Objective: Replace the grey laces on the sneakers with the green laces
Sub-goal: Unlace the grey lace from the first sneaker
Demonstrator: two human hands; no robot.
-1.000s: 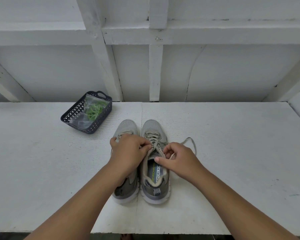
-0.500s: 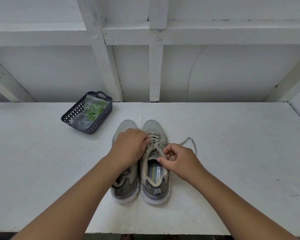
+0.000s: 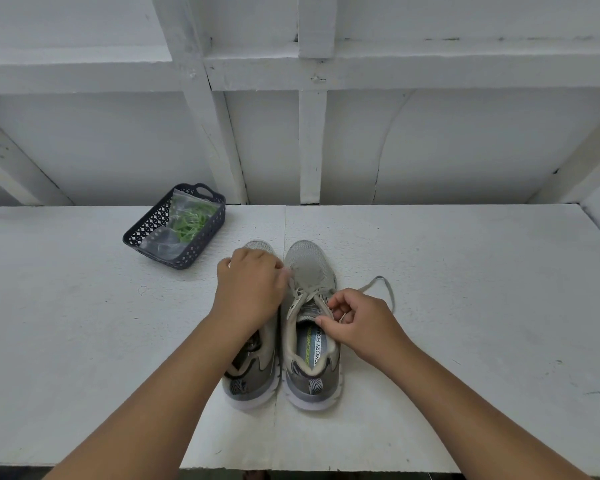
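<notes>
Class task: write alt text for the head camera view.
Two bare hands, left hand and right hand, unlace the right grey mesh sneaker of a pair on a white table. Behind, a dark plastic basket holds bagged green laces.

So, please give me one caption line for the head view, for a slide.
Both hands, left and right, unlace the grey lace from the right sneaker; green laces wait bagged in a basket.

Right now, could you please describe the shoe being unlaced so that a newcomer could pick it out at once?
On the white table, two grey sneakers sit side by side, toes pointing at the wall. It is the right sneaker, the one farther from the dark basket. Unlike its neighbour, its insole print shows, and a loose grey lace loops onto the table beside the right hand.
</notes>
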